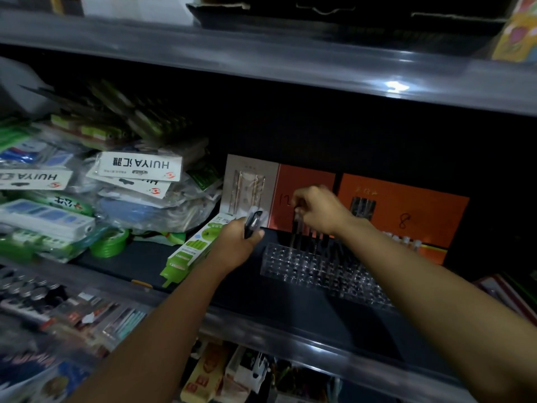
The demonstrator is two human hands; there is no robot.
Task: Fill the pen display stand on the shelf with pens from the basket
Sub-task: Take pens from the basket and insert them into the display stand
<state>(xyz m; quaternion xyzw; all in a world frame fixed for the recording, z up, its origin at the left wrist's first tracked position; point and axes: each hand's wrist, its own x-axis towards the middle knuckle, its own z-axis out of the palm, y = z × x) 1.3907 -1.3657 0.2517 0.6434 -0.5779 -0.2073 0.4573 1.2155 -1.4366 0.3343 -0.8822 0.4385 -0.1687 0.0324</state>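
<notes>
**Both hands' grip on pens at the display stand**

Right hand (316, 209) has its grip closed on one dark pen (297, 228), fingers pinching the upper end while the pen stands upright with its lower end in the back row of the clear pen display stand (319, 269). Directly below that grip the stand sits on the dark shelf (290, 315), most of its holes bare. Just right of the held pen, a few more dark pens (318, 235) stand in the same back row, and further right, past the wrist, a row of pale pen tops (406, 238) shows.

Left hand (236, 247) is to the left of the right hand and slightly lower, its grip curled round a bundle of dark pens (252, 225) whose ends stick up above the thumb.

Behind both hands, orange cards (404, 210) lean at the back of the shelf. Just left of the left hand lies a green and white box (191, 251); further left is a heap of bagged packets (136, 175) and a green tape roll (110, 242).
</notes>
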